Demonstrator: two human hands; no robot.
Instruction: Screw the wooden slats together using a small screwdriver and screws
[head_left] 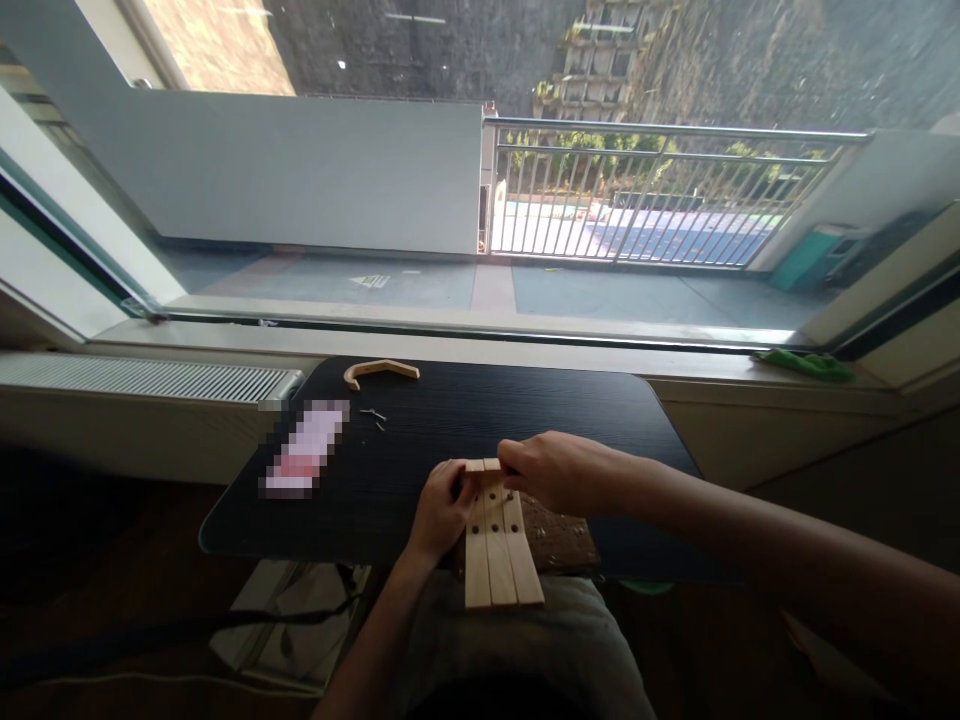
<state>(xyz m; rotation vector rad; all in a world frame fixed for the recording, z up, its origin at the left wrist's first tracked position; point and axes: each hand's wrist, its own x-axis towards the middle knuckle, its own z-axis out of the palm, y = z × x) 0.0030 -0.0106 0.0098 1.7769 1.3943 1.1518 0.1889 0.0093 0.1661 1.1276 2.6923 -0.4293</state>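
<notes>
A set of light wooden slats [499, 550] with small holes lies side by side at the near edge of a black table [450, 440]. My left hand [439, 510] is closed on the slats' left side near their far end. My right hand [551, 470] grips the far end from the right, fingers curled over it. Under the slats' right side sits a brown speckled board [562, 540].
A curved wooden piece [379, 371] lies at the table's far edge. Small metal screws [373, 416] and a blurred pink-white sheet [306, 448] lie left of centre. A radiator grille [142, 378] is to the left, a window sill with a green cloth [806, 362] behind.
</notes>
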